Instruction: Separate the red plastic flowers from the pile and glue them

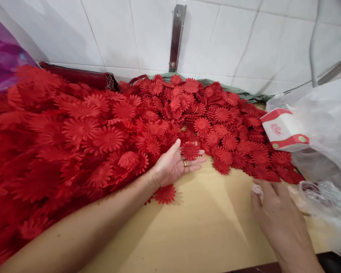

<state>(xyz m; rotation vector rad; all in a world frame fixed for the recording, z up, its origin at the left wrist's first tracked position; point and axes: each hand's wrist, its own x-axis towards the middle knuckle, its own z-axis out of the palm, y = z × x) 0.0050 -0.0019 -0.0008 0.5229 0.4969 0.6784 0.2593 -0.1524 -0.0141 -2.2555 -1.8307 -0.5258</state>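
**Left hand cupping one flower at the pile's edge**

Left hand [174,165] palm-up, fingers spread wide, single red flower [190,150] resting on fingertips, not gripped; ring on one finger. Flower pile [108,129] heaped along the wall, its near edge touching the hand. One stray flower [165,194] flat on desk [204,223] under the wrist. Right hand [272,212] palm-down, loosely open, touching clear plastic wrap [315,193] near the white bag [329,121]. Step judged: picking single flowers off the pile. Next move calls for closing fingers on the flower without dragging neighbours.

Red flowers [147,125] – tan table [199,223] – white-red box [284,131]
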